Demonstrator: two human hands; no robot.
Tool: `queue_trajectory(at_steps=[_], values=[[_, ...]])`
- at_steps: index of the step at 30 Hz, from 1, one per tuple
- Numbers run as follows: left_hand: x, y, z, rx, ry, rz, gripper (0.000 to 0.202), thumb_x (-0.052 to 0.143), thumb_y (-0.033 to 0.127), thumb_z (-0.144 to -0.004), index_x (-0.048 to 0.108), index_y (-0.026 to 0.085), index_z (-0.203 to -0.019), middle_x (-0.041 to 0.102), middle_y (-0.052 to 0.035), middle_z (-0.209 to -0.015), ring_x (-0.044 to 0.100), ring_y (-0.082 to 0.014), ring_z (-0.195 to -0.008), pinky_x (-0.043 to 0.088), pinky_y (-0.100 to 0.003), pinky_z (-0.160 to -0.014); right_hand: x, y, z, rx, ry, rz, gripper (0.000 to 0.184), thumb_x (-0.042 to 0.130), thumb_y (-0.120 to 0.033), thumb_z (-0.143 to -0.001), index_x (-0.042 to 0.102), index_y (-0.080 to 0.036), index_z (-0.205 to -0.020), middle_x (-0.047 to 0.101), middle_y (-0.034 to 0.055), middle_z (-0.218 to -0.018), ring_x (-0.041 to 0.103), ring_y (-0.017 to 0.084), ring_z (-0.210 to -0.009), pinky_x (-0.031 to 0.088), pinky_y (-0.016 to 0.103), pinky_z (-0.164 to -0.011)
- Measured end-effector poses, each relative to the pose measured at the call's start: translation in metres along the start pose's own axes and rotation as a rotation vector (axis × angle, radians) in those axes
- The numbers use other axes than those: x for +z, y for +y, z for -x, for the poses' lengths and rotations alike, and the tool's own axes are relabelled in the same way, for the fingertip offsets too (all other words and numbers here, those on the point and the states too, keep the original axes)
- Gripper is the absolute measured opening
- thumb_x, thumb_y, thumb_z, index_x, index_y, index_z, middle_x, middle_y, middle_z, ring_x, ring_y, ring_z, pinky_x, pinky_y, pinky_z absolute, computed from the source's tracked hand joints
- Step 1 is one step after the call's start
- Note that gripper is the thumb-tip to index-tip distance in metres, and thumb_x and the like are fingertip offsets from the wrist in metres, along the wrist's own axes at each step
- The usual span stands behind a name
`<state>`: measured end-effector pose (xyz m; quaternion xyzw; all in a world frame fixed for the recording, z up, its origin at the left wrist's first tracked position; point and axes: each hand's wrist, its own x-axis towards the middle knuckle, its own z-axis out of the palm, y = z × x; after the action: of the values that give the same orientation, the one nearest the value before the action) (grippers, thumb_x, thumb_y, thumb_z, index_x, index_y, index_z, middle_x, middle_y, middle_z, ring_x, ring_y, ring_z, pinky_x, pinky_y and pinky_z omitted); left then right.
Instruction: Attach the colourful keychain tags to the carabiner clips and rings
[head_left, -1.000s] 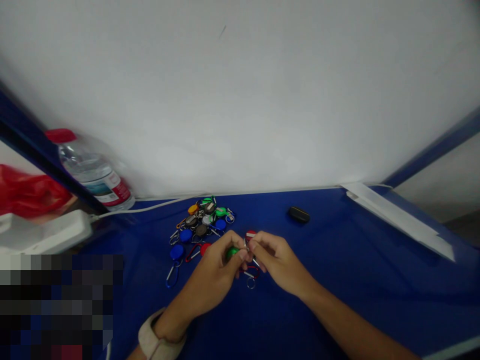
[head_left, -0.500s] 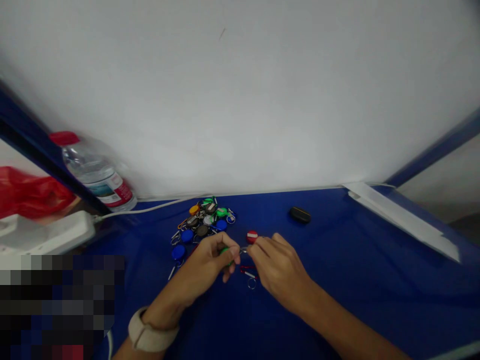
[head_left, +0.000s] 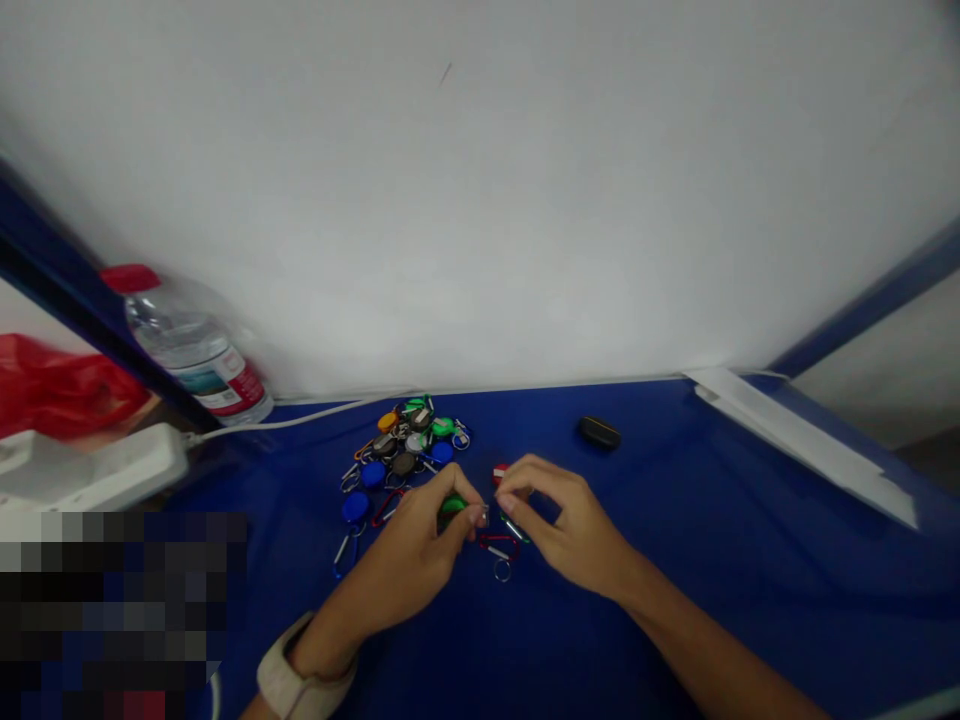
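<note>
My left hand (head_left: 420, 535) pinches a round green badge reel (head_left: 452, 505), with a small metal end (head_left: 484, 516) showing at the fingertips. Across a narrow gap, the thumb and fingers of my right hand (head_left: 566, 520) are closed on a green-and-silver carabiner (head_left: 514, 528) that hangs below them. A red badge reel (head_left: 499, 473), partly covered by my right fingers, lies just behind. On the table between my hands rests a red carabiner (head_left: 496, 546) with a split ring (head_left: 502, 570). Beyond my left hand is a pile of badge reels (head_left: 405, 462) in blue, black, green, orange and grey.
On the blue table (head_left: 675, 560) lie a small black case (head_left: 598, 432) and white folded sheets (head_left: 806, 440). A water bottle (head_left: 199, 345) leans at the left by a white power strip (head_left: 97, 470) with a cable. A white wall (head_left: 487, 200) rises behind.
My right hand has turned and its fingertips have opened a gap from the left hand. The green carabiner now shows beneath it. My left hand still pinches the green reel.
</note>
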<state>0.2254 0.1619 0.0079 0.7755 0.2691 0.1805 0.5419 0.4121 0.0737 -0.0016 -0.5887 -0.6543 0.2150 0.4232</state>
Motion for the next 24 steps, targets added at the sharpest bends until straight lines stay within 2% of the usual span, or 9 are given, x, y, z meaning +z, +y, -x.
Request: queue_trajectory(at_steps=[3,6,8,11,15,17,20,21,24], values=[[0.000,0.004,0.002,0.031,-0.048,-0.019,0.018,0.050,0.032,-0.102,0.056,0.019,-0.091,0.062,0.0001,-0.082,0.056,-0.0145,-0.075,0.042,-0.028,-0.071,0.002,-0.001,0.002,0.014,-0.060,0.058,0.015,0.059,-0.024,-0.096,0.066,-0.021,-0.109,0.072,0.0031,-0.095,0.062,0.016,-0.080,0.043,0.031,-0.081],[0.004,0.005,0.003,0.069,-0.047,-0.043,0.018,0.049,0.031,-0.103,0.056,0.020,-0.091,0.063,-0.0001,-0.085,0.058,-0.0148,-0.079,0.042,-0.028,-0.074,0.006,-0.001,0.004,0.025,-0.125,0.076,0.013,0.056,-0.020,-0.096,0.067,-0.020,-0.090,0.071,0.0012,-0.082,0.061,0.015,-0.075,0.043,0.029,-0.075],[0.004,0.004,0.003,0.117,-0.037,-0.107,0.017,0.048,0.028,-0.104,0.056,0.020,-0.091,0.063,-0.0005,-0.088,0.058,-0.0150,-0.082,0.042,-0.028,-0.077,0.006,0.000,0.004,0.124,-0.092,-0.006,0.019,0.055,-0.022,-0.095,0.065,-0.018,-0.079,0.068,0.0010,-0.072,0.060,0.014,-0.068,0.041,0.027,-0.066],[0.003,-0.001,0.004,0.214,-0.074,-0.270,0.014,0.046,0.019,-0.102,0.056,0.020,-0.094,0.064,-0.0018,-0.095,0.059,-0.0161,-0.088,0.042,-0.029,-0.083,0.006,0.003,0.002,0.287,-0.051,-0.133,0.024,0.056,-0.028,-0.094,0.064,-0.017,-0.074,0.067,0.0013,-0.065,0.058,0.013,-0.058,0.038,0.025,-0.056],[0.002,-0.004,0.007,0.247,-0.180,-0.374,0.013,0.047,0.014,-0.101,0.056,0.020,-0.094,0.064,-0.0025,-0.099,0.061,-0.0172,-0.092,0.044,-0.029,-0.085,0.008,0.007,0.001,0.380,-0.115,-0.224,0.020,0.060,-0.028,-0.088,0.068,-0.015,-0.075,0.068,0.0033,-0.066,0.059,0.013,-0.057,0.041,0.024,-0.056],[0.003,-0.005,0.008,0.251,-0.187,-0.404,0.013,0.046,0.014,-0.101,0.057,0.020,-0.097,0.065,-0.0037,-0.102,0.062,-0.0180,-0.094,0.045,-0.030,-0.086,0.011,0.006,0.001,0.475,-0.135,-0.390,0.024,0.063,-0.035,-0.086,0.068,-0.015,-0.075,0.067,0.0028,-0.063,0.054,0.010,-0.049,0.038,0.023,-0.049],[0.004,-0.006,0.009,0.280,-0.146,-0.483,0.016,0.045,0.013,-0.101,0.059,0.019,-0.099,0.065,-0.0062,-0.104,0.062,-0.0196,-0.094,0.047,-0.031,-0.086,0.015,0.002,-0.001,0.624,-0.119,-0.607,0.037,0.073,-0.050,-0.078,0.066,-0.014,-0.074,0.063,0.0004,-0.059,0.038,0.005,-0.036,0.021,0.021,-0.037],[0.004,-0.006,0.008,0.295,-0.134,-0.500,0.017,0.045,0.012,-0.101,0.060,0.019,-0.099,0.065,-0.0065,-0.103,0.062,-0.0198,-0.094,0.047,-0.032,-0.086,0.016,0.001,-0.002,0.648,-0.105,-0.651,0.041,0.076,-0.052,-0.075,0.064,-0.014,-0.072,0.063,0.0004,-0.060,0.036,0.004,-0.034,0.018,0.021,-0.037],[0.005,-0.007,0.006,0.331,-0.100,-0.481,0.018,0.045,0.011,-0.101,0.060,0.019,-0.097,0.065,-0.0058,-0.100,0.062,-0.0192,-0.095,0.048,-0.031,-0.087,0.018,0.000,-0.003,0.627,-0.066,-0.705,0.046,0.077,-0.057,-0.075,0.061,-0.014,-0.069,0.064,0.0011,-0.062,0.038,0.003,-0.034,0.019,0.021,-0.037]])
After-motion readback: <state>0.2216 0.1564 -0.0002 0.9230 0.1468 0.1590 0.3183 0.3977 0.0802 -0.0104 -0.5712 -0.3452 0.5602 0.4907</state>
